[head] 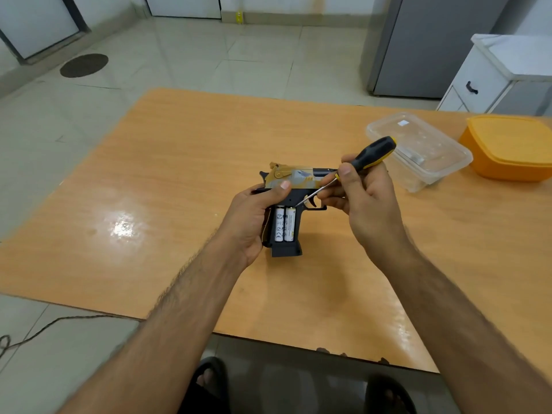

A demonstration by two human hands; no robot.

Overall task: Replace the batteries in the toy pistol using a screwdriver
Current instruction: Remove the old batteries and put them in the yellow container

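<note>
A black and gold toy pistol is held above the wooden table, grip pointing toward me. My left hand wraps the back of the grip, thumb on the slide. The grip's battery bay is uncovered and two white batteries lie side by side in it. My right hand holds a screwdriver with a black and yellow handle. Its thin metal shaft slants down-left, and the tip rests at the top end of the right battery.
A clear plastic box stands on the table just behind my right hand, with an orange lidded container to its right. A grey fridge and a white cabinet stand beyond the table. A cable lies on the floor at lower left.
</note>
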